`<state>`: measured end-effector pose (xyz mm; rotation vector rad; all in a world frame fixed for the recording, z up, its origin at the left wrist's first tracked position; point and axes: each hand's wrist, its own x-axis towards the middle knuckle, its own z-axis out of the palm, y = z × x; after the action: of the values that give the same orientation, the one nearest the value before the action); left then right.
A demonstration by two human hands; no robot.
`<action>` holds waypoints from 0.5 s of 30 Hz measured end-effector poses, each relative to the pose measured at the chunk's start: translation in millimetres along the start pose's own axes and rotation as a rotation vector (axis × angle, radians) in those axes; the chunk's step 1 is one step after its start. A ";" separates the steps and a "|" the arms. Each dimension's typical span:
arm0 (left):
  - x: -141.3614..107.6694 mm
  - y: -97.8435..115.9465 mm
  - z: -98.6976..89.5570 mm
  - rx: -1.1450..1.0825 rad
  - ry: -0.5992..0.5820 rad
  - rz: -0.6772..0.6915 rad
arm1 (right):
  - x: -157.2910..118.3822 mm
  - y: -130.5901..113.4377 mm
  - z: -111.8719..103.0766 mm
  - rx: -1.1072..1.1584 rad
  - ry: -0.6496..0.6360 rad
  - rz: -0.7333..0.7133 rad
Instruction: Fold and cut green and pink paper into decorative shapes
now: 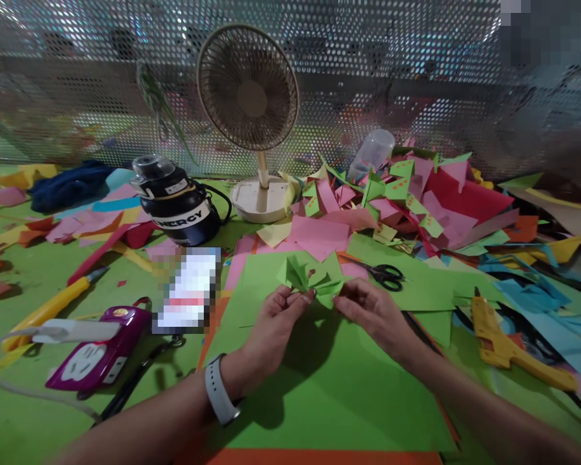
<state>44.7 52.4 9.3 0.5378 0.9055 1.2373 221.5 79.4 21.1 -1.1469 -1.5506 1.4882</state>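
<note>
Between my two hands is a green folded-paper piece [314,278], with pleated flaps that stand up and fan out. My left hand [275,323] pinches its lower left side, thumb and fingers pressed together. On the right, my right hand [375,313] grips the edge of the same piece between thumb and fingers. Both hands are just above a stack of green paper sheets [329,400]. Behind my right hand lie black-handled scissors [387,276], their blades partly over the paper.
A fan [249,97] stands at the back beside a dark bottle [179,200]. Pink and green paper scraps [416,200] heap up at the back right. A yellow glue gun [508,349] lies right; a phone [188,290], purple device [101,349] and yellow cutter [48,313] lie left.
</note>
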 end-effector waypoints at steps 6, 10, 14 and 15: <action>-5.2 -0.1 7.1 -0.051 -0.048 -0.013 | -0.7 5.9 9.9 0.088 -0.095 0.150; -4.0 -1.8 5.4 -0.093 -0.038 -0.031 | -2.4 4.8 10.3 0.084 -0.064 0.220; -3.3 -2.8 3.8 -0.095 -0.026 -0.045 | -2.5 9.7 8.4 0.144 -0.083 0.232; -3.3 -2.5 3.8 -0.087 -0.023 -0.048 | -2.2 11.2 7.8 0.156 -0.094 0.233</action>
<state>49.1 49.0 10.4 0.4581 0.8368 1.2186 216.6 73.8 9.4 -1.2127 -1.3689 1.8071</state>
